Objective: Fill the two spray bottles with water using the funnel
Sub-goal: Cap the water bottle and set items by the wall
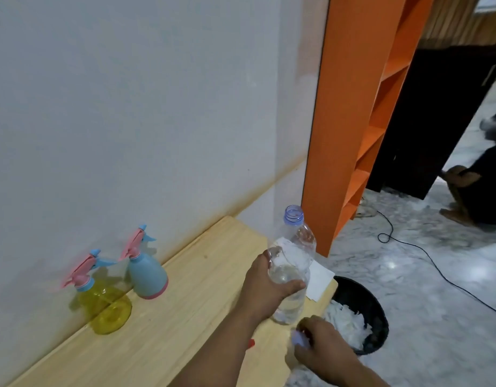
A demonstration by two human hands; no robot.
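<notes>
Orange shelf (pixel 350 113), black bin (pixel 372 305) w/ white scraps, floor cable (pixel 425 252).

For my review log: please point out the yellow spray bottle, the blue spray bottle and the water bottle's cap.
yellow spray bottle (pixel 105 301), head view, on its see-through yellow body.
blue spray bottle (pixel 147 276), head view, on its blue body.
cap (pixel 298 338), head view, on its pale top, in the right hand's fingers.

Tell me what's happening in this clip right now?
A person stands at a wooden table. The left hand grips an uncapped, partly filled water bottle upright, while the right hand holds its pale blue cap near the table edge. The yellow spray bottle and blue spray bottle stand by the wall with their spray heads on. A yellow funnel lies against the yellow one. Nothing is being poured yet.
</notes>
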